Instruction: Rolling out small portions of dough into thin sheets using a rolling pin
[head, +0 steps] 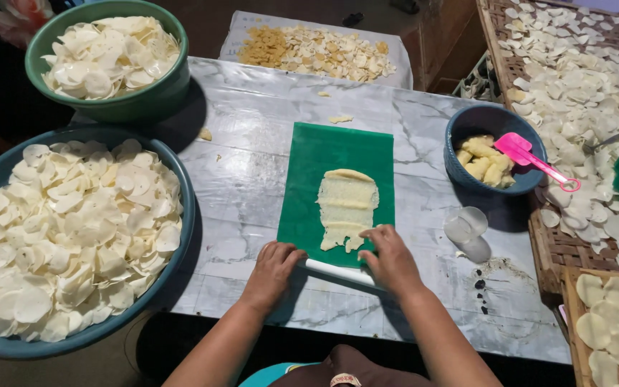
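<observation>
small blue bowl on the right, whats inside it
The small blue bowl holds pale yellow dough lumps and a pink spatula resting across its rim. The bowl's bottom is covered by the dough.

My table (252, 122) has a grey marbled top, and a green mat (324, 154) lies in the middle of it with a flattened strip of dough (347, 208) on top. To my right on the tabletop stands a small blue bowl (460, 129), with a few clear round discs (467, 229) just in front of it. A few crumbs (339, 119) lie beyond the mat, and a green bowl (145, 100) sits at the far left corner.
</observation>
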